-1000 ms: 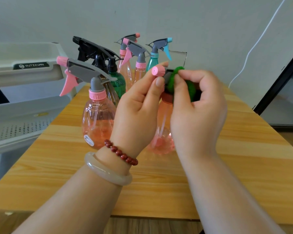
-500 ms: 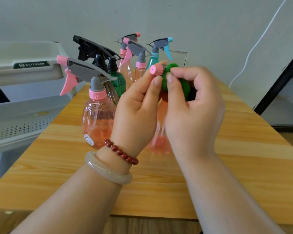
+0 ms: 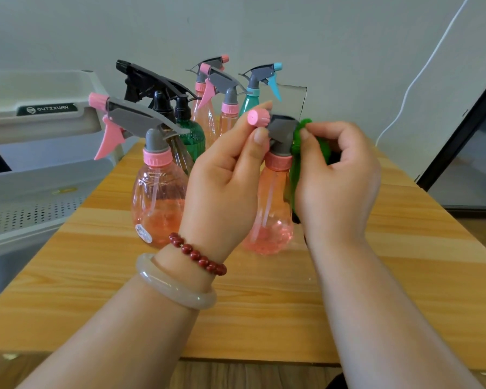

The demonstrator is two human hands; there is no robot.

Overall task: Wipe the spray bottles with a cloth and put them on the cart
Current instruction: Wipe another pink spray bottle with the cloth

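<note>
Item I log first: one translucent pink plastic spray bottle (image 3: 275, 209) with a grey trigger head, upright at mid-table between the hands. Left hand (image 3: 225, 186) pinches its pink nozzle end. Right hand (image 3: 337, 178) grips a bunched green cloth (image 3: 295, 175) pressed against the bottle's neck. Beneath: light wooden table (image 3: 404, 276). Just left: second pink spray bottle (image 3: 157, 203). Behind: cluster of further spray bottles (image 3: 227, 108). Far left: pale grey plastic cart (image 3: 40, 175).

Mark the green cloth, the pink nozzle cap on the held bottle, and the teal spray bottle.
Fuzzy green cloth (image 3: 293, 172), head view, on its lower hanging strip.
Round pink plastic nozzle cap (image 3: 258, 118), head view, on the cap's side.
Teal translucent plastic spray bottle (image 3: 248, 104), head view, on the body below the collar.
</note>
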